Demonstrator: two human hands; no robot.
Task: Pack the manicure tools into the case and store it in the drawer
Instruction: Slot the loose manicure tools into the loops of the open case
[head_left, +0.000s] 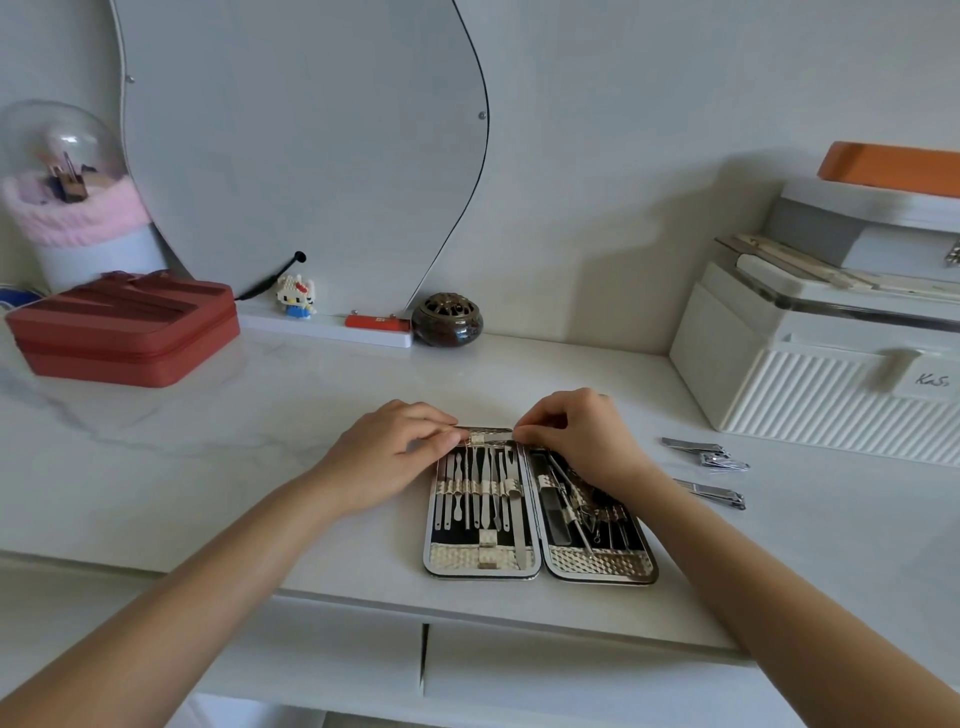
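The manicure case (597, 566) lies open flat on the white vanity top, near its front edge. Several slim steel tools (480, 486) sit under straps in its left half; more tools lie in the right half. My left hand (387, 457) and my right hand (582, 441) meet at the case's far edge, and both pinch a small metal tool (488, 435) lying across the top of the left half. Two nail clippers (709, 453) and a third clipper (714, 493) lie loose on the top, right of the case. Closed drawer fronts (545, 675) sit below the front edge.
A red zipped case (124, 332) stands at the back left, beside a domed jar (62, 182). A mirror (301, 156), a small figure (296, 297) and a dark incense burner (447, 319) line the back. A white ribbed organiser box (810, 364) fills the right.
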